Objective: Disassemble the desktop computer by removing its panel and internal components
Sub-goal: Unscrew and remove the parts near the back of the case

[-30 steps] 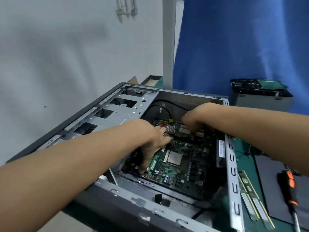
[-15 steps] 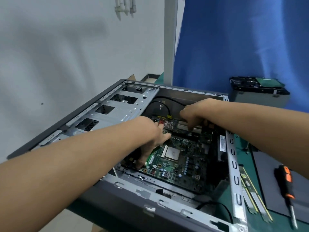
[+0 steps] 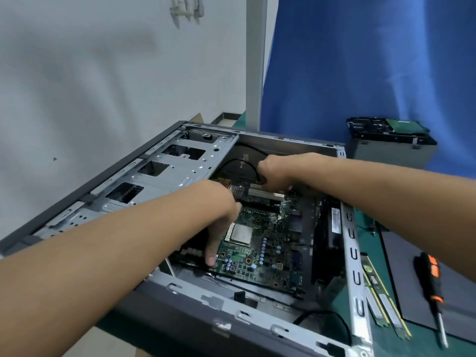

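Note:
The open desktop case (image 3: 351,243) lies on its side on the green bench. The green motherboard (image 3: 260,256) with its bare silver CPU (image 3: 240,234) sits inside. My left hand (image 3: 221,210) reaches in from the left and grips the board's left edge, with the thumb pressed down near the front corner. My right hand (image 3: 277,173) is curled at the board's far edge beside the white slots (image 3: 268,193). A looped black cable (image 3: 239,161) ends right next to it. The fingertips of both hands are hidden.
A metal drive cage (image 3: 164,173) fills the left of the case. Right of the case lie two memory sticks (image 3: 381,302), a dark grey panel (image 3: 412,292) and an orange-and-black screwdriver (image 3: 430,276). A hard drive (image 3: 386,130) rests on a grey box at the back right.
My right hand has shifted a little toward the case's far wall. My left hand keeps its hold on the board's left edge. The view has drifted slightly.

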